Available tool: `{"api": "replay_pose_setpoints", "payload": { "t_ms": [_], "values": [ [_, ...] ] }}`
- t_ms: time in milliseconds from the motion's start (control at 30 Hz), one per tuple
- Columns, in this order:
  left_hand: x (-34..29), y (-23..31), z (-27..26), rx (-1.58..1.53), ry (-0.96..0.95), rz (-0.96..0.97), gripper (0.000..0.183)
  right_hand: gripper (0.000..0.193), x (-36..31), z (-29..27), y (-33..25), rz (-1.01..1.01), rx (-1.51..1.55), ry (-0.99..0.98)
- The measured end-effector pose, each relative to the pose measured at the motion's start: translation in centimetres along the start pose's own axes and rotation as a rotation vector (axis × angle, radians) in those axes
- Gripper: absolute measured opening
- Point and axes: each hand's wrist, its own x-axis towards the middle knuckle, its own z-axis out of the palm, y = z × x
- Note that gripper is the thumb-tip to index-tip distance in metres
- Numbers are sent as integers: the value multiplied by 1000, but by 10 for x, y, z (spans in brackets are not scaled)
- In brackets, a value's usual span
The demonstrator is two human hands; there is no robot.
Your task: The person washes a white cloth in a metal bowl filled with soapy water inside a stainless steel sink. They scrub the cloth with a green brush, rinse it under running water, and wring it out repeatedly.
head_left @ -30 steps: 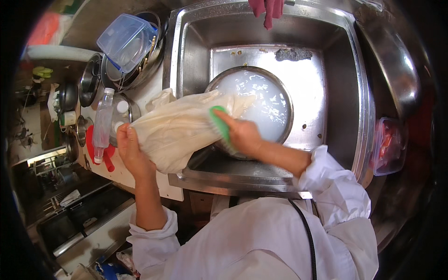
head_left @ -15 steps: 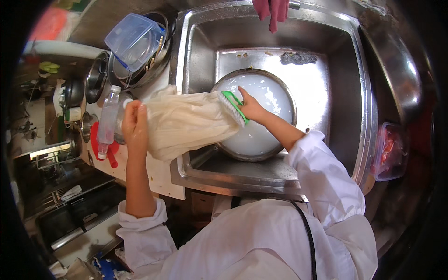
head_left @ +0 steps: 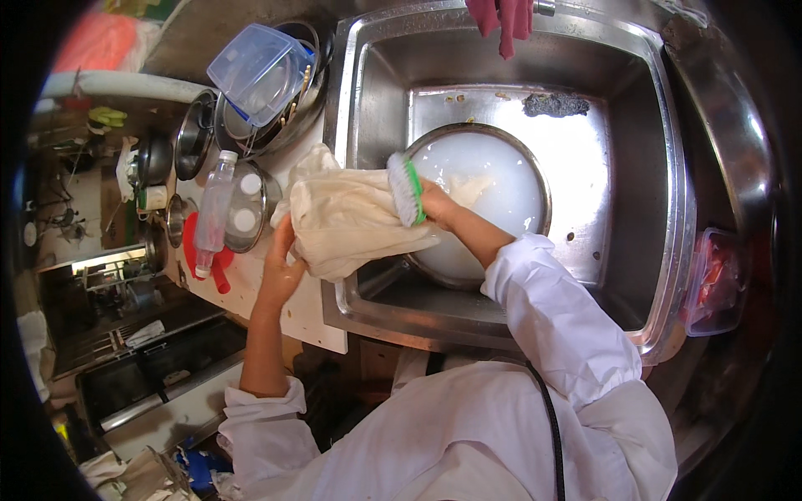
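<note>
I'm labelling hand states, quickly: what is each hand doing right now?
Left hand: closed, holding the left end of the cream cloth.
Right hand: closed, holding the green brush, white bristles facing left.

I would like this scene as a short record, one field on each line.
Left hand: holds the cream cloth at its left edge
Right hand: grips the green brush, white bristles facing the cream cloth
Basin: round, inside the metal sink, holding cloudy white liquid
Left of sink: clear bottle
Far side: pink cloth, hanging
</note>
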Motion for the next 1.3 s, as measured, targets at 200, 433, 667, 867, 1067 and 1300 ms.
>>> {"api": "replay_pose_setpoints", "payload": {
  "t_ms": [200, 433, 667, 867, 1067, 1300],
  "values": [
    [4, 18, 11, 528, -88, 299, 45, 27, -6, 23, -8, -3, -660, 80],
    [-42, 58, -32, 904, 263, 515, 34, 15, -71, -51, -63, -115, 24, 353],
    [-81, 27, -44, 1061, 298, 614, 20, 17, -112, -82, -119, -464, 107, 384],
    [-112, 14, -2, 837, -300, -219, 21, 18, -104, -77, -123, -206, -124, 523],
    [-54, 29, 44, 560, 339, 195, 25, 37, -65, -70, -94, -288, -833, 675],
    [9, 4, 76, 552, 24, -237, 18, 52, -51, -62, -37, -292, -1534, 353]
  ]
}}
